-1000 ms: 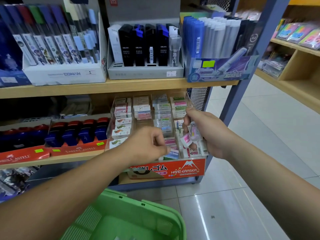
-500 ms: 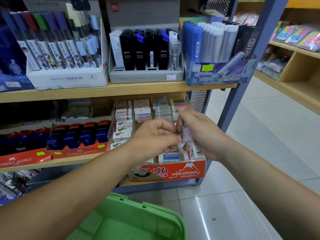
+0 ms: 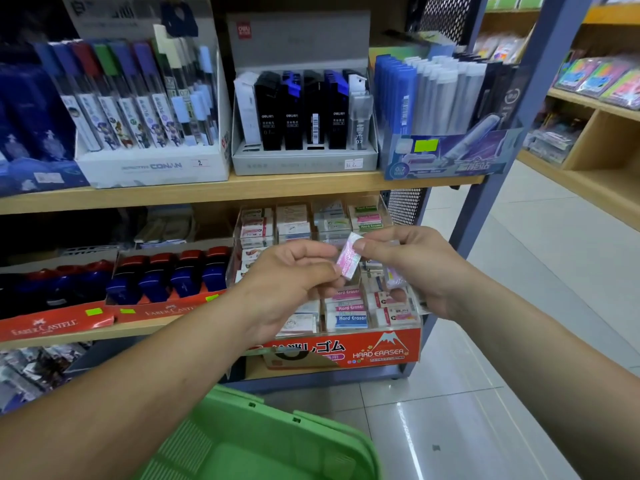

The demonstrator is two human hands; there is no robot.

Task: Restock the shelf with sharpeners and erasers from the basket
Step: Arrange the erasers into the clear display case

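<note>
The single head view looks forward and down from close before the eraser display [image 3: 346,351], the basket [image 3: 277,441] nearer, beneath it.

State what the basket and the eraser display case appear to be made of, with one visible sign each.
Basket: probably moulded plastic, smooth green, with ribbed slots and rounded rim. Display case: seemingly clear acrylic, glossy; erasers show through its walls.

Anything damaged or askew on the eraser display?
The eraser display's orange front panel looks torn at its lower left: bare brown cardboard shows there. Nothing else stands out.
</note>
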